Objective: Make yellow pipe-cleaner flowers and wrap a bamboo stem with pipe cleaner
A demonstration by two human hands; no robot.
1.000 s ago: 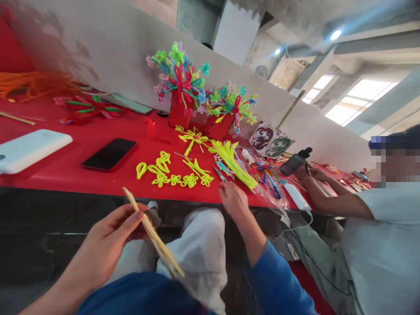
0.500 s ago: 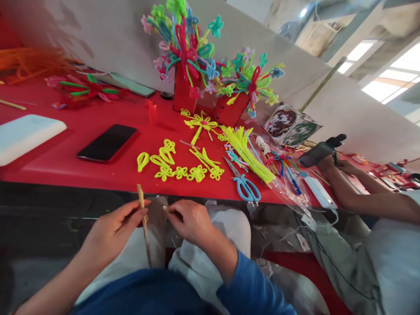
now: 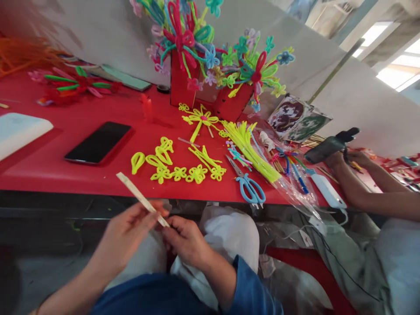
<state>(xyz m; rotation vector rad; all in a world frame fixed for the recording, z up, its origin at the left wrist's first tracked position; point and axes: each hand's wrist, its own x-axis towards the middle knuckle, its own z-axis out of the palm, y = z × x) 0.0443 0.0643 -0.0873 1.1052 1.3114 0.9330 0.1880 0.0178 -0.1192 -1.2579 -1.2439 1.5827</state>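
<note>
A flat, pale wooden stick [image 3: 134, 189] slants across my lap just below the table edge. My left hand [image 3: 131, 229] pinches it between thumb and fingers around its lower half. At the stick's lower end my right hand [image 3: 187, 239] is closed, thumb and forefinger meeting around the tip; what else its fingers may hold is hidden. On the table beyond lie yellow pipe-cleaner flowers [image 3: 196, 174] and loops [image 3: 138, 162]. A larger yellow pipe-cleaner flower [image 3: 204, 118] with a pink centre lies behind them. Blue-handled scissors [image 3: 251, 188] rest right of these.
The red table [image 3: 82, 181] holds a black phone [image 3: 98, 142], a white box-like object [image 3: 22, 131] and a bundle of yellow pipe cleaners [image 3: 254, 151]. Colourful pipe-cleaner bouquets stand in red holders [image 3: 184, 81]. At right, a co-worker's hands [image 3: 341, 159] are near a dark tool [image 3: 323, 149].
The wooden stick has swung from nearly upright to a slant, its top leaning left. My right hand has come in to its lower end. The view has shifted slightly.
</note>
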